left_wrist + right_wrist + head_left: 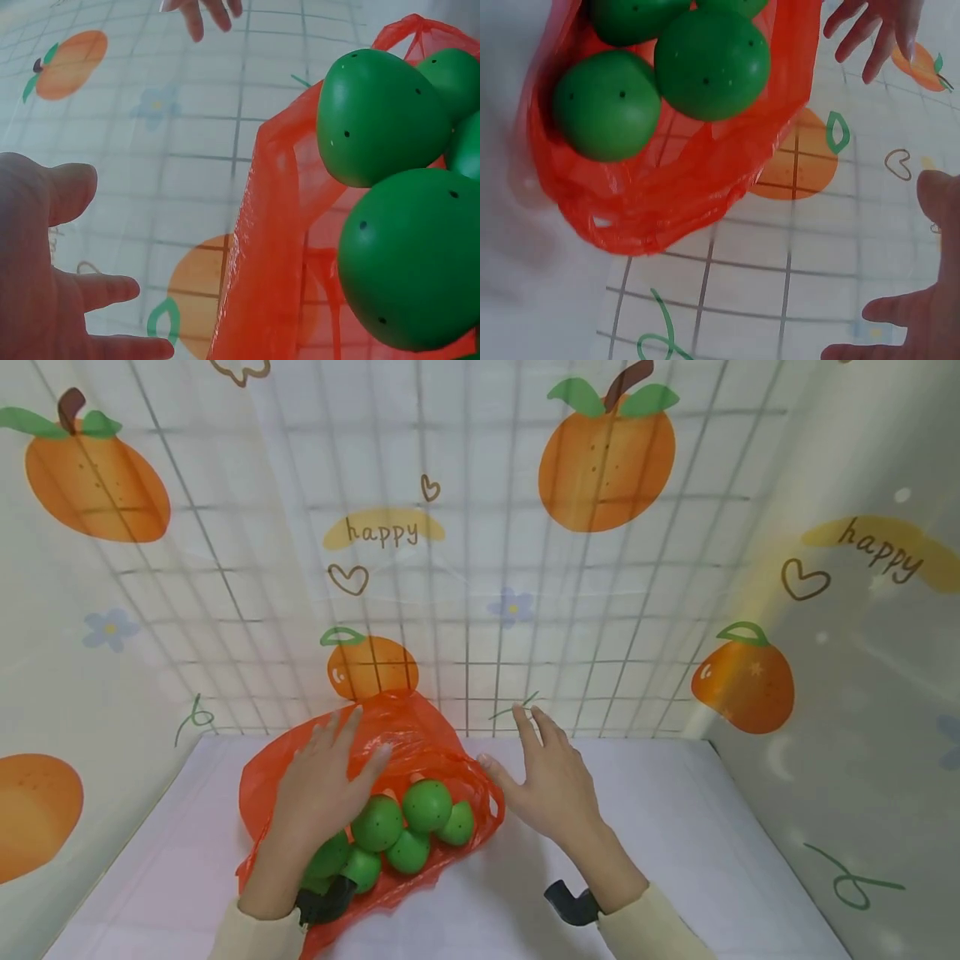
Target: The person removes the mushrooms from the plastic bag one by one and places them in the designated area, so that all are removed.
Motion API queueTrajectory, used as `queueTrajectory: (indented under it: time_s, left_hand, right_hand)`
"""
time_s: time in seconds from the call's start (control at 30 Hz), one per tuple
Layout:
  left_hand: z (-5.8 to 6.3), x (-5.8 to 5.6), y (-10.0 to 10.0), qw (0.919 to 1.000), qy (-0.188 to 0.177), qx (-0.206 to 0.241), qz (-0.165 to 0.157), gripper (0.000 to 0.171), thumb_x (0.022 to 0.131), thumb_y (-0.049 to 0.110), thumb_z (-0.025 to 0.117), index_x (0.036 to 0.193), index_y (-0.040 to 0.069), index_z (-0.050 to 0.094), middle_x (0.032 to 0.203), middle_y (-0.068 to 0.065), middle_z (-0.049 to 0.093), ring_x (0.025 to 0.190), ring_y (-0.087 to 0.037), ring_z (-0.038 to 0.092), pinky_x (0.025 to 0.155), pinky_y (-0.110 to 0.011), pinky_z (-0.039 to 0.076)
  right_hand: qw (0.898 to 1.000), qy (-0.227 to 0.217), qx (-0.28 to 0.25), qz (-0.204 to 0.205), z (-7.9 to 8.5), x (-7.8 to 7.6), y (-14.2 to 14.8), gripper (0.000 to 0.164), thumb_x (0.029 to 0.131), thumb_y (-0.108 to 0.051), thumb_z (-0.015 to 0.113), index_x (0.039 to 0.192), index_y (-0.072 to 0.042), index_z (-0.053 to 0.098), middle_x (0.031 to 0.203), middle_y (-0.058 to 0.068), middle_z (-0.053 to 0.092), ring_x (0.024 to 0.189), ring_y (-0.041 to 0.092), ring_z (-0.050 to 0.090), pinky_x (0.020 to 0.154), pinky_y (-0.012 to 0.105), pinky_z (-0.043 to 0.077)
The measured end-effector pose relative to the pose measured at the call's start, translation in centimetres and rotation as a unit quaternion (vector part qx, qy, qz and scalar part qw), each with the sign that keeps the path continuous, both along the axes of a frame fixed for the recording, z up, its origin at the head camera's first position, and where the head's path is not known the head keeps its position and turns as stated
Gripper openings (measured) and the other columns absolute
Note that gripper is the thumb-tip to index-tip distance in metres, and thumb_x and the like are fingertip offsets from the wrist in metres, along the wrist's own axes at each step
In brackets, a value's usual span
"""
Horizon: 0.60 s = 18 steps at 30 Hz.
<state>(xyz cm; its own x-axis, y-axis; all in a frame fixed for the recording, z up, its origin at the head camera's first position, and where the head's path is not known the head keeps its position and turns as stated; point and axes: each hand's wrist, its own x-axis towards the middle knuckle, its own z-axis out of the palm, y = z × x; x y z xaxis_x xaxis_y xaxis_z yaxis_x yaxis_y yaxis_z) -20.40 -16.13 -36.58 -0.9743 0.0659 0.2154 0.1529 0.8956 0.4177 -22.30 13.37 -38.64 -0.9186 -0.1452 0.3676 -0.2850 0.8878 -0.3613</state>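
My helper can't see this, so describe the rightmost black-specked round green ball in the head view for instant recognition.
On the white tabletop, find the red plastic bag holding black-specked round green balls. In the head view, follow them right to the rightmost ball, the one closest to the person's bare right hand.

Soft light, sheen on the red bag point(405, 722), faint shadow on the table point(660, 827), wrist views hazier

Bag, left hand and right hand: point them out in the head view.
Bag point(412, 735): head view, on its red far side.
Left hand point(317, 789): head view, on its back.
Right hand point(557, 787): head view, on its back.
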Motion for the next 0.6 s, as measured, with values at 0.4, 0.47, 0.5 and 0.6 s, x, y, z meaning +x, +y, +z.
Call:
queueTrajectory:
  time_s: [0.4,0.47,0.5,0.6]
  left_hand:
    - [-0.5,2.3,-1.9,0.9994,0.006,0.025,0.023,0.087,0.103,0.072,0.036,0.169,0.017,0.024,0.169,-0.022,0.029,0.151,-0.052,0.030,0.113,-0.077,0.031]
    - [-0.7,2.8,-2.3,0.9991,0.005,0.034,0.027,0.086,0.103,0.071,0.038,0.169,0.017,0.025,0.170,-0.021,0.029,0.152,-0.050,0.029,0.113,-0.077,0.030]
    - [-0.8,3.0,-2.5,0.9988,0.002,0.038,0.031,0.085,0.103,0.070,0.039,0.169,0.018,0.025,0.170,-0.019,0.029,0.153,-0.049,0.028,0.113,-0.078,0.030]
    - [-0.9,3.7,-3.0,0.9980,-0.007,0.046,0.044,0.085,0.103,0.071,0.038,0.169,0.020,0.024,0.171,-0.017,0.028,0.154,-0.047,0.027,0.109,-0.080,0.031]
  right_hand:
    - [0.998,-0.009,-0.060,0.025,-1.2,1.2,-2.3,0.087,0.096,-0.063,0.062,0.162,-0.011,0.039,0.163,0.022,0.038,0.141,0.045,0.047,0.096,0.068,0.053]
    - [0.997,-0.012,-0.066,0.027,-1.4,1.3,-2.7,0.086,0.096,-0.062,0.063,0.162,-0.011,0.040,0.161,0.021,0.040,0.140,0.043,0.048,0.096,0.067,0.054]
    - [0.997,-0.014,-0.068,0.028,-1.6,1.4,-2.9,0.086,0.096,-0.062,0.063,0.161,-0.011,0.041,0.160,0.021,0.041,0.139,0.043,0.049,0.096,0.066,0.055]
    - [0.997,-0.012,-0.073,0.033,-2.0,1.6,-3.3,0.084,0.096,-0.060,0.063,0.161,-0.010,0.042,0.157,0.020,0.043,0.135,0.042,0.053,0.095,0.064,0.056]
